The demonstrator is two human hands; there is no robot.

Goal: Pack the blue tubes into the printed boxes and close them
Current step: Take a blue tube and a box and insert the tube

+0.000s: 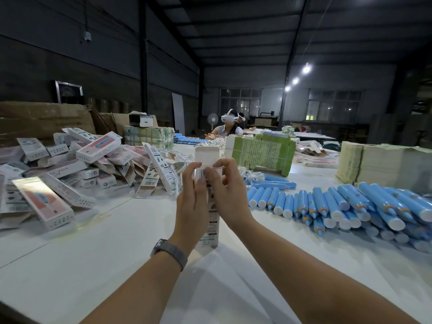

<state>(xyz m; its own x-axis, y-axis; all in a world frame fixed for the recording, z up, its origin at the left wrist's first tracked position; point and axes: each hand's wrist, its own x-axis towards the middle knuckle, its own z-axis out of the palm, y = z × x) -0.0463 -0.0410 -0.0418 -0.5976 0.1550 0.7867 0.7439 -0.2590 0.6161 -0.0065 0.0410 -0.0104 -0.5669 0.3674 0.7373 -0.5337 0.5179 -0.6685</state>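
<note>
I hold one printed box (211, 226) upright above the white table (121, 249), its top flap (207, 155) standing open. My left hand (192, 197) grips the box's upper left side, thumb on its printed face. My right hand (225, 188) pinches the upper right corner near the flap. A heap of blue tubes (346, 204) with white caps lies to the right. A heap of printed boxes (77, 167) lies to the left. Whether a tube is inside the held box cannot be seen.
Bundled stacks of flat cartons (261, 153) stand behind my hands, and taller stacks (378, 164) at the far right. Brown cardboard boxes (42, 118) line the back left. Two people with headsets (230, 126) sit at the table's far end.
</note>
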